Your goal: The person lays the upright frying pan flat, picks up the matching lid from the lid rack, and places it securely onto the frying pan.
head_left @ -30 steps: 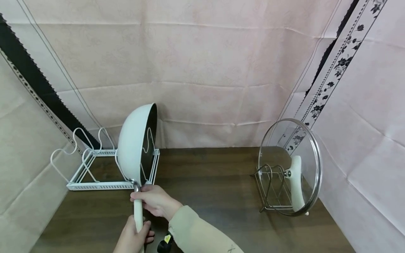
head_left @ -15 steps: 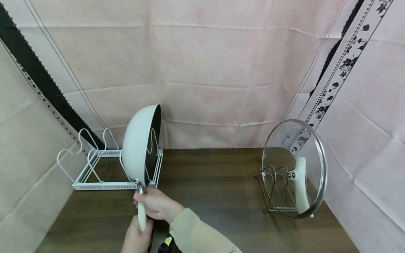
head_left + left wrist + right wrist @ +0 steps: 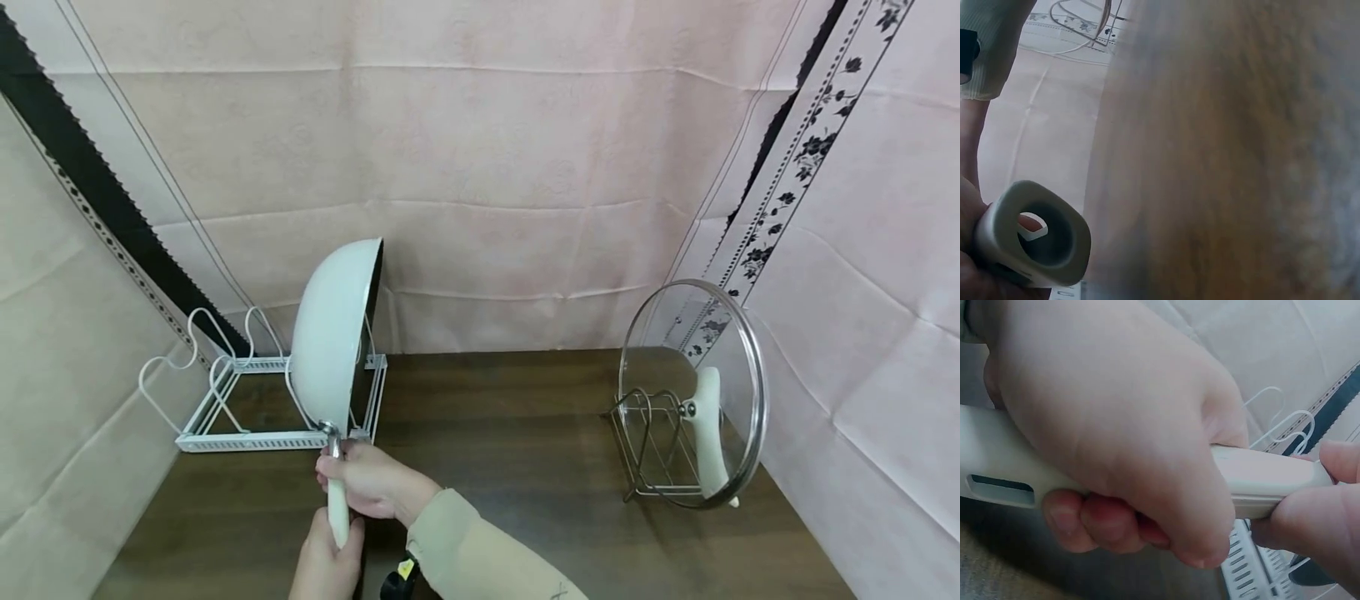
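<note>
A deep frying pan (image 3: 327,325), pale outside and dark inside, stands on its edge in a white wire rack (image 3: 251,442), handle toward me. My right hand (image 3: 375,483) grips the cream handle (image 3: 337,510) close to the metal neck. Lower down, my left hand (image 3: 327,554) holds the handle near its end. Seen from the right wrist, the left hand (image 3: 1116,419) wraps round the handle (image 3: 1272,472), and right-hand fingertips (image 3: 1316,512) pinch it by the pan end. The left wrist view shows the hollow handle end (image 3: 1075,250) beside the left palm (image 3: 972,250).
On the right, a glass lid (image 3: 757,392) with a white grip (image 3: 705,433) stands upright in a small metal wire rack (image 3: 637,467). Pale cloth walls (image 3: 480,167) enclose the brown table (image 3: 510,425) at the back and sides.
The pan has turned slightly, so less of its dark inside shows, and its top sits a little higher. The left hand's thumb has shifted beside the handle end. The view has shifted slightly.
</note>
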Demonstrator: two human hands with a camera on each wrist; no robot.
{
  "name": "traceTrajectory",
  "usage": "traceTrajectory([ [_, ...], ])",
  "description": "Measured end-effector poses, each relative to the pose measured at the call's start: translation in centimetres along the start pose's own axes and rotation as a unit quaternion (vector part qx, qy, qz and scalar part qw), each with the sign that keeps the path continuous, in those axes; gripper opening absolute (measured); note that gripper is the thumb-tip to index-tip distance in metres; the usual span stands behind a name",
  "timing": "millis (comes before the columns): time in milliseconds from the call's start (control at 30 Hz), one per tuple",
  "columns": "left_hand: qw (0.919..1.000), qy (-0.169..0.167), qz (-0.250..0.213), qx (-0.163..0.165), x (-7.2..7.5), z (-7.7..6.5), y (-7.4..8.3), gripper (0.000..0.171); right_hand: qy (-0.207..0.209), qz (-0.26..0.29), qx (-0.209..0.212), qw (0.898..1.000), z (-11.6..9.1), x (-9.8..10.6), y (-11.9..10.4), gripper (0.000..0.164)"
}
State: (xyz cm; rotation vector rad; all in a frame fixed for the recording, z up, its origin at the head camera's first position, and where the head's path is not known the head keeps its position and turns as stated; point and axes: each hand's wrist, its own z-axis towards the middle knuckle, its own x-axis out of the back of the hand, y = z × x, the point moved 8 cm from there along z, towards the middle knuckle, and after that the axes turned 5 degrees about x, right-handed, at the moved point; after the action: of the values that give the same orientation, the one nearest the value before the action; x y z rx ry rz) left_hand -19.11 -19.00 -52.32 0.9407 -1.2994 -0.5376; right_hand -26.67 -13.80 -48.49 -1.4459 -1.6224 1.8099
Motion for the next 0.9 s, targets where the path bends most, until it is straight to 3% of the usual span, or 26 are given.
traceTrajectory([
  [167, 0.9955, 0.073, -0.002, -0.062, 1.3, -0.6, 1.9, 0.027, -0.041, -0.022, 0.009, 0.999, -0.7, -1.1, -1.5, 0.010],
  [267, 0.9924, 0.095, 0.003, -0.078, 1.8, -0.9, 2.7, 0.028, -0.053, -0.029, 0.012, 0.998, -1.3, -1.6, -2.2, 0.011],
  [567, 0.9890, 0.117, -0.002, -0.090, 2.3, -1.4, 4.3, 0.024, -0.067, -0.032, 0.046, 0.996, -2.7, -2.4, -4.2, 0.013],
  [900, 0.9897, 0.113, 0.000, -0.088, 2.7, -2.0, 5.5, 0.025, -0.093, -0.038, 0.052, 0.994, -3.8, -3.0, -5.5, 0.017],
])
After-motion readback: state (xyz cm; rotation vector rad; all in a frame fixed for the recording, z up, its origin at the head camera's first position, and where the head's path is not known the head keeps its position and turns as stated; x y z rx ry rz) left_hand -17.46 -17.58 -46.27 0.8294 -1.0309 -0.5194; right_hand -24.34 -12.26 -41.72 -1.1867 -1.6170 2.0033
